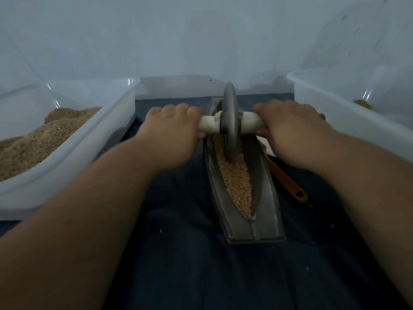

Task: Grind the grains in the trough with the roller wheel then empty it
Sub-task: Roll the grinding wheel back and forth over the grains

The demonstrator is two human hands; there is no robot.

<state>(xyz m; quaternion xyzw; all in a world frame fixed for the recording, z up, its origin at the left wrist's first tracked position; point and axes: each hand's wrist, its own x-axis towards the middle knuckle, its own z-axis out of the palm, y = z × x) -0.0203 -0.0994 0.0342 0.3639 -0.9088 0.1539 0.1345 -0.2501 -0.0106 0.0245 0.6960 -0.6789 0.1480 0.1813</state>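
A long, boat-shaped metal trough (266, 211) lies on the dark cloth in front of me, pointing away. Tan grains (237, 182) fill its groove. A grey roller wheel (230, 121) stands upright in the groove near the far half, its rim down in the grains. A white axle handle (209, 124) runs through the wheel. My left hand (172, 130) grips the left end of the handle. My right hand (288, 126) grips the right end. Both forearms reach forward from the bottom corners.
A clear plastic bin (107, 135) heaped with grain stands at the left. Another clear bin (335, 104) at the right holds a little grain. An orange scoop handle (288, 182) lies just right of the trough. A white wall rises behind.
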